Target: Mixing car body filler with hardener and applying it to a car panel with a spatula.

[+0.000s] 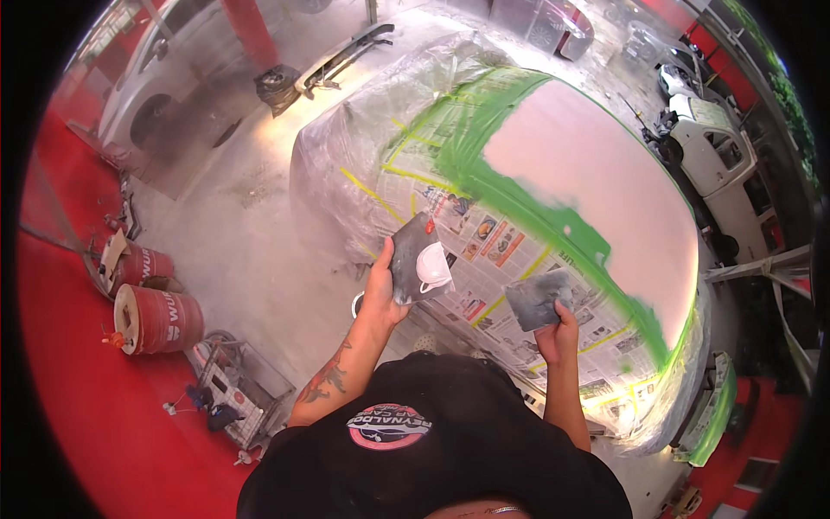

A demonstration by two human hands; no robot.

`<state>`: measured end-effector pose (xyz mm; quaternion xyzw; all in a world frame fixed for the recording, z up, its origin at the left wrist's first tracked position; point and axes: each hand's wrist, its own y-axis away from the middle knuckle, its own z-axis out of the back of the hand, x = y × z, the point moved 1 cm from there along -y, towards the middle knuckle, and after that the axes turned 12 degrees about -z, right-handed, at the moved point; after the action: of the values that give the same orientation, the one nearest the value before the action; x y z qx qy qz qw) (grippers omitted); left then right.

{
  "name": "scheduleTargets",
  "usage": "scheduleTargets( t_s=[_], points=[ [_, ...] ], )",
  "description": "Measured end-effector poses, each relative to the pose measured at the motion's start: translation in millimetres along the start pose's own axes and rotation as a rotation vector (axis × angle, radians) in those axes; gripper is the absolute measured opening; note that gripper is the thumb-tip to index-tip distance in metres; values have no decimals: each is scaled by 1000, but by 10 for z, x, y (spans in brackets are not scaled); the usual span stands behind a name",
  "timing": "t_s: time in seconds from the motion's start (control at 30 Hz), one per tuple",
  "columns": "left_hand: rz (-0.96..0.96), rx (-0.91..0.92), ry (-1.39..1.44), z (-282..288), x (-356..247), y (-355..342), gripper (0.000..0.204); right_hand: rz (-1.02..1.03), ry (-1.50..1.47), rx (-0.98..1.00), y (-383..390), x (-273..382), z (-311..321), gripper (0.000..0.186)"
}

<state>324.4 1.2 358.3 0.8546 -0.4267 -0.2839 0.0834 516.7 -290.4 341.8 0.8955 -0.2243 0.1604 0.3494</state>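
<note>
My left hand [380,281] grips the edge of a flat dark grey mixing board [406,258]. On the board sits a smooth white dollop of what looks like body filler [432,265], with a small orange-red dab [429,226] near the top corner. A thin grey rectangular spreader [536,299] is pinched in my right hand [558,336], apart from the board. Both are held in front of a masked car panel [596,164], pinkish over its middle and green around the edges.
Newspaper [484,246], yellow tape and clear plastic sheeting [333,164] cover the car around the panel. Red drums [160,320] and a cluttered trolley [238,381] stand at left. A bumper piece [346,56] lies on the far floor; a white vehicle [718,147] is at far right.
</note>
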Motion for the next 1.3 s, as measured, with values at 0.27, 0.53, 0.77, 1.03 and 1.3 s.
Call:
scheduleTargets(
  t_s=[0.27,0.53,0.77,1.03,1.3],
  points=[
    [-3,-9,-94,-322,231,155,49,693,1346,-125,262,302,-913,55],
    [-77,164,-265,-599,608,455,53,1215,2179,108,453,634,-1631,60],
    [-380,219,-644,-758,952,620,48,1200,2292,222,514,748,-1634,56],
    [-451,164,-717,-856,1312,542,46,917,2313,368,852,654,-1231,58],
    [-326,-77,-262,-964,1225,419,42,904,2139,326,1340,668,-970,58]
  ],
)
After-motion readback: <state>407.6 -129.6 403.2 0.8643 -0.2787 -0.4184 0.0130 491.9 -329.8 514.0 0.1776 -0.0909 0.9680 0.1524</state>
